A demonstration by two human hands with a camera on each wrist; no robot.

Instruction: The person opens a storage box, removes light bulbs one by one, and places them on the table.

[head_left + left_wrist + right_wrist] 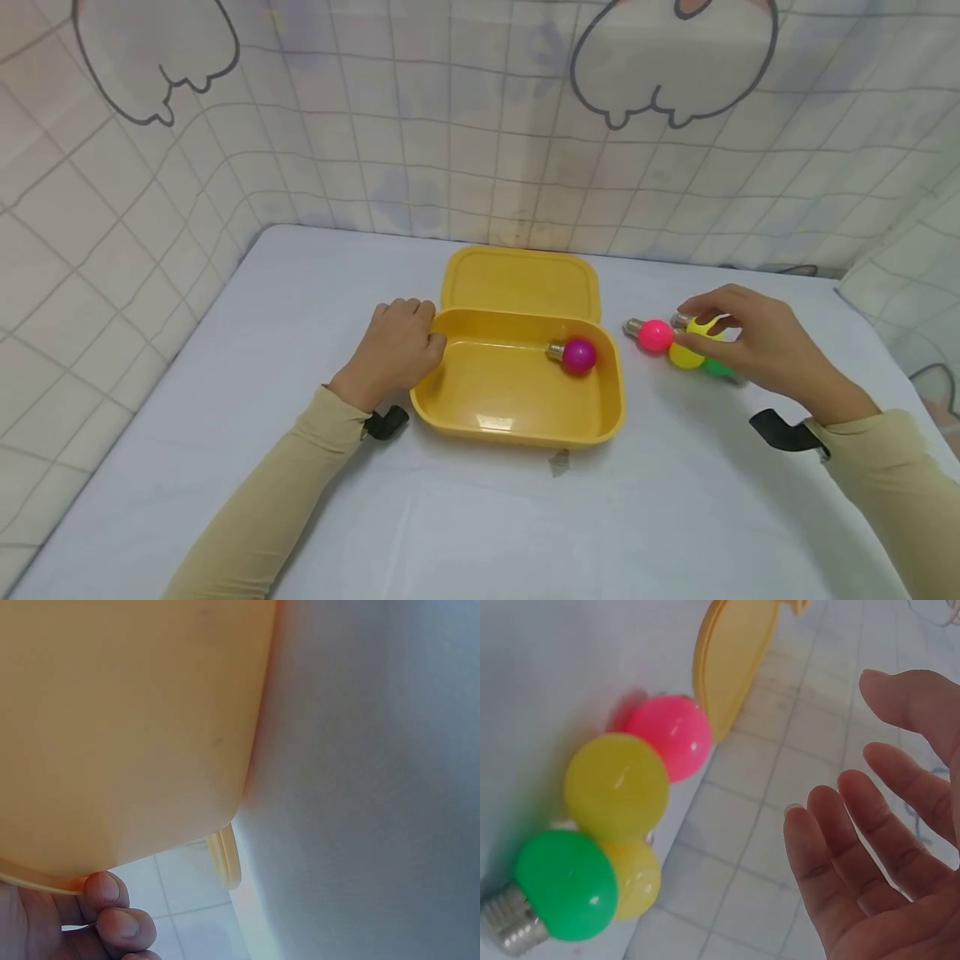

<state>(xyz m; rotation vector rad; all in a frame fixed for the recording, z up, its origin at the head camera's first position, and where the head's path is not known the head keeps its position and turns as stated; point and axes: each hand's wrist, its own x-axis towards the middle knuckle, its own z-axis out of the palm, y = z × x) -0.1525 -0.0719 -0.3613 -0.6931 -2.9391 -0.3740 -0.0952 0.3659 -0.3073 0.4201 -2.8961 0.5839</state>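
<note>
My left hand [397,350] grips the left rim of a yellow plastic box [480,387], its fingertips [120,924] curled at the rim. A purple light bulb [579,356] lies inside, toward the right end. Right of the box, my right hand [772,342] hovers over a cluster of bulbs with thumb and fingers spread, holding nothing. In that cluster are a pink bulb [655,336], one yellow bulb [686,357], another yellow bulb [636,881] and a green bulb [568,885]. The right hand partly covers the green one in the head view.
The yellow lid [521,283] lies flat behind the box, against its back edge. A white cloth covers the table [480,525]. Checked fabric [465,150] hangs behind the table and along its sides. A small grey mark [559,463] shows just in front of the box.
</note>
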